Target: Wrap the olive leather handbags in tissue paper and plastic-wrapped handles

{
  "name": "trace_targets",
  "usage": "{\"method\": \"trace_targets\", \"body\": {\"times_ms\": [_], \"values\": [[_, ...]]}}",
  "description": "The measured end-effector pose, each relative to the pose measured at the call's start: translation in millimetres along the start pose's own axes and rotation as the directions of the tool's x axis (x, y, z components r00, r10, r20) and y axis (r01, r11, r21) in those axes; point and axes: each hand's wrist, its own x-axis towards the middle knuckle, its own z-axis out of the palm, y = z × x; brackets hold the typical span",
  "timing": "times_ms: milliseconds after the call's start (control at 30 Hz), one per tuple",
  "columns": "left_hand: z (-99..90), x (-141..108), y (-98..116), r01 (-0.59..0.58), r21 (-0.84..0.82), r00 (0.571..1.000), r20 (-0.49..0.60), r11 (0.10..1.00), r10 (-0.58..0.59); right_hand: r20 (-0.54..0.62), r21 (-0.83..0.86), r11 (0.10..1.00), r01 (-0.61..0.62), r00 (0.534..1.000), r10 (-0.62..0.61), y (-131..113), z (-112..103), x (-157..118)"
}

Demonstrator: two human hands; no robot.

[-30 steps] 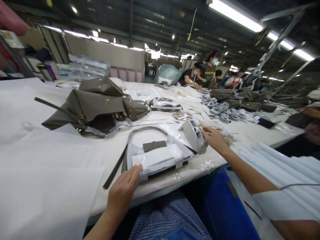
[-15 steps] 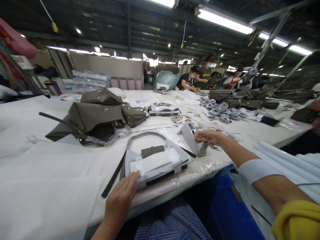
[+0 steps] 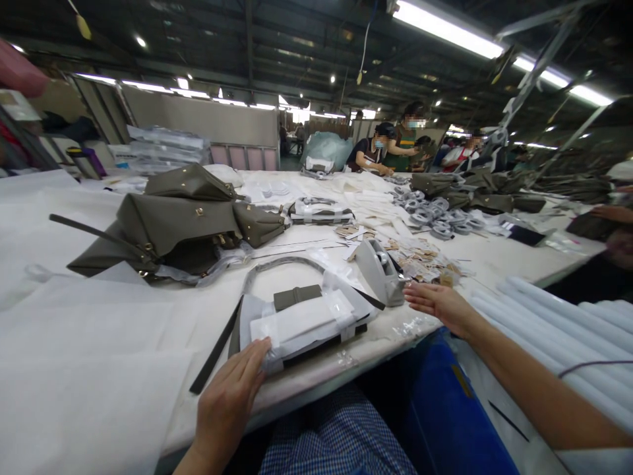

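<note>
A wrapped bag with white padding, clear tape, a looped wrapped handle and dark straps lies at the table's front edge. My left hand is closed on its near left corner, the fingers over the wrapping and the thumb hidden. A grey tape dispenser stands right of the bag. My right hand is just beyond its right end, thumb and fingertips together, the other fingers stretched out; what the tips hold is too small to make out. A dark green patch lies on the bag.
Olive bags lie at the left on white sheets. Wrapped handles and paper scraps are spread beyond the dispenser. White rolls and a blue bin are at the right. Several people work across the table.
My right hand has drawn back from the dispenser's middle, to the right and slightly nearer. The view has shifted a little; my left hand has stayed on the wrapped bag.
</note>
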Motion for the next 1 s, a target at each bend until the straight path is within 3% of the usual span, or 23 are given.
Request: {"method": "trace_targets", "body": {"times_ms": [167, 300, 367, 433, 533, 600, 667, 800, 900, 1000], "values": [[-1.0, 1.1, 0.3, -0.006, -0.004, 1.000, -0.001, 1.000, 0.006, -0.141, 0.068, 0.996, 0.056, 0.989, -0.046, 29.4, 10.9, 9.7], [-1.1, 1.0, 1.5, 0.023, -0.021, 1.000, -0.007, 0.999, -0.024, -0.151, -0.098, 0.994, 0.043, 0.987, -0.057, 35.4, 4.0, 13.4], [-0.7, 0.7, 1.7, 0.031, -0.037, 0.999, -0.007, 0.999, -0.032, -0.085, -0.242, 0.963, 0.114, 0.987, -0.138, 34.8, -0.1, 6.1], [-0.2, 0.2, 1.3, 0.027, -0.048, 1.000, -0.006, 0.998, -0.027, 0.057, -0.356, 0.901, 0.249, 0.968, -0.245, 29.1, 2.4, -6.3], [0.6, -0.3, 0.6, 0.029, -0.064, 1.000, 0.002, 0.998, -0.029, 0.300, -0.452, 0.778, 0.437, 0.895, -0.329, 9.0, 25.4, -27.4], [0.5, -0.2, 1.2, 0.045, -0.083, 0.999, 0.019, 0.996, -0.043, 0.438, -0.483, 0.681, 0.551, 0.825, -0.357, -9.9, 52.0, -38.2], [-0.2, 0.6, 2.8, 0.060, -0.099, 0.998, 0.028, 0.993, -0.057, 0.587, -0.457, 0.583, 0.672, 0.721, -0.370, -29.9, 84.1, -44.9], [-2.6, 3.3, 7.4, 0.090, -0.124, 0.996, 0.006, 0.988, -0.090, 0.859, -0.259, 0.477, 0.840, 0.426, -0.283, -62.8, 153.1, -47.6], [-3.2, 4.1, 10.0, 0.118, -0.136, 0.993, 0.004, 0.984, -0.119, 0.963, -0.124, 0.409, 0.904, 0.208, -0.168, -76.7, 201.6, -43.5], [-2.8, 3.9, 11.5, 0.130, -0.144, 0.992, 0.009, 0.981, -0.130, 0.993, -0.022, 0.311, 0.950, 0.058, -0.107, -80.9, 242.4, -37.5]]}}
